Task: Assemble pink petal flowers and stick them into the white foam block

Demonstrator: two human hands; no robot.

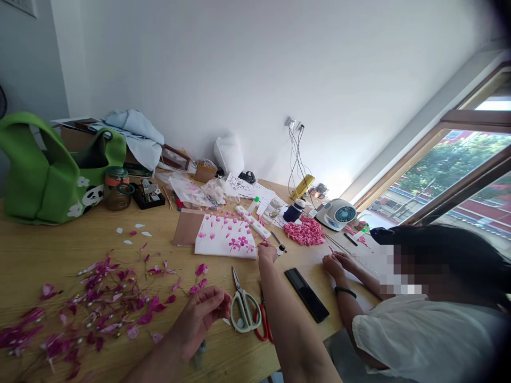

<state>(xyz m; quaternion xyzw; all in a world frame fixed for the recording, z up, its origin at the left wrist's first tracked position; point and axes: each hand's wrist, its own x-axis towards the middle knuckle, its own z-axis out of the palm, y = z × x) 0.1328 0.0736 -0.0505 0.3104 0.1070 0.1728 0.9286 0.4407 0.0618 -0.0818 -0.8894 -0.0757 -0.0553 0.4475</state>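
Our left hand (199, 317) hangs curled above the surface (48, 239), thumb and fingertips drawn together, and we cannot tell whether they pinch anything. Our right hand (266, 253) reaches forward with its fingers hidden, so we cannot tell whether it grips something. It sits at the lower edge of a white sheet painted with pink blossoms (225, 239), just beside a small bottle (280, 250).

Pink flower sprays on thin stems (104, 300) lie spread across the surface, just left of our left hand. Between our hands lie scissors with pale green handles (244, 311), touching red-handled scissors (263, 324) that run partly beneath our right forearm.

A flat black strip (306, 294) lies to the right of that forearm. Farther off sit a heap of crumpled pink paper (304, 231) and a small desk fan (339, 214). A co-worker's hands (333, 264) rest on the surface at the right, with a black band on one wrist (345, 292).
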